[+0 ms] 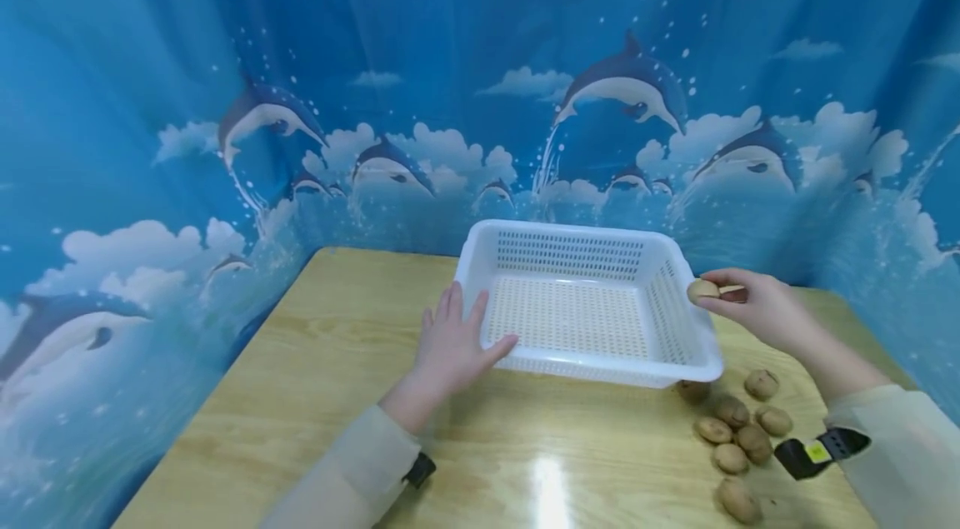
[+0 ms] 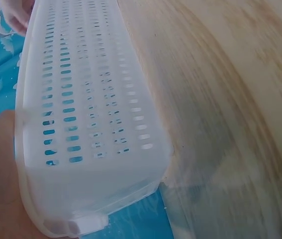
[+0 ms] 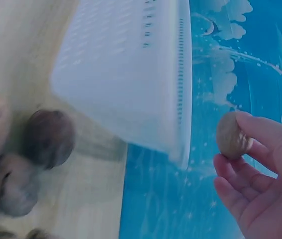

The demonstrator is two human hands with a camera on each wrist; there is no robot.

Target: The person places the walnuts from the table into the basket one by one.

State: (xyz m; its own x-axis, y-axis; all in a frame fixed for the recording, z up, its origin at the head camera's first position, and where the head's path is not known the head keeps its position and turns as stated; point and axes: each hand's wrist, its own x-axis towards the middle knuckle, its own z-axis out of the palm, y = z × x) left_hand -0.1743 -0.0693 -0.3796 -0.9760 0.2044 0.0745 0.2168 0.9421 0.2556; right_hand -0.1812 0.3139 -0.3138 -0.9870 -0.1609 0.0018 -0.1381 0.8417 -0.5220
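A white perforated plastic basket stands on the wooden table, with nothing inside it. My left hand rests open against the basket's near left corner, fingers straight, thumb along the front wall. My right hand pinches a small brown walnut-like nut just above the basket's right rim. In the right wrist view the nut sits at my fingertips, beside the basket. The left wrist view shows the basket wall close up.
Several more brown nuts lie loose on the table at the right, in front of the basket; the same nuts show in the right wrist view. A blue dolphin-print curtain walls in the table's back and sides.
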